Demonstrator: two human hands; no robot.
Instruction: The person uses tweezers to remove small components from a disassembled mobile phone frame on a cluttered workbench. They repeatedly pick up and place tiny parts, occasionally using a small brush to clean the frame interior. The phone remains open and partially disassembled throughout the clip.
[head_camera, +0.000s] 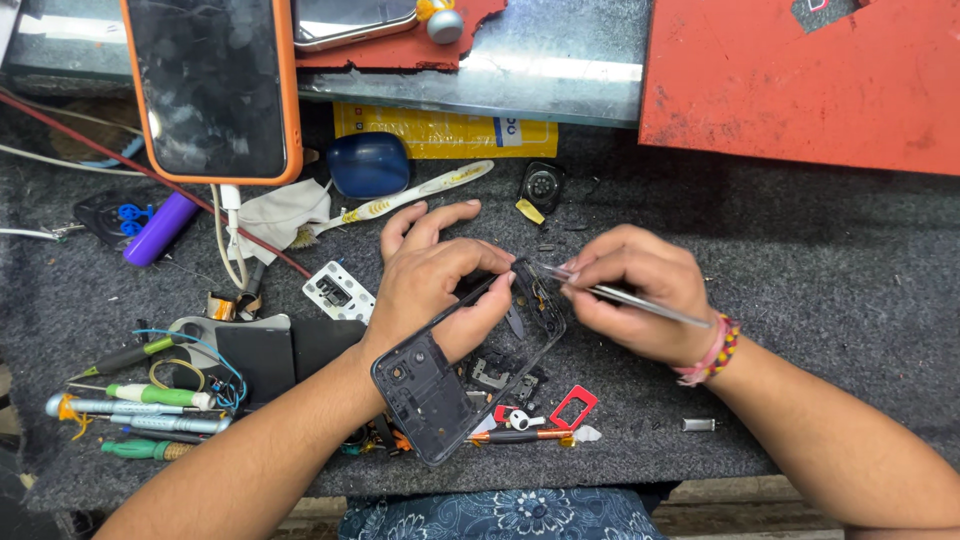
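My left hand grips a black phone frame, tilted over a dark grey mat, with the camera cut-outs at its near end. My right hand holds thin metal tweezers, whose tips touch the upper edge of the frame beside my left fingertips. A beaded bracelet sits on my right wrist. Small dark parts lie on the mat under the frame.
Screwdrivers and wires lie at the left. A phone in an orange case, a toothbrush, a blue case, a purple tube and a red board sit behind. A red card tray lies near the front.
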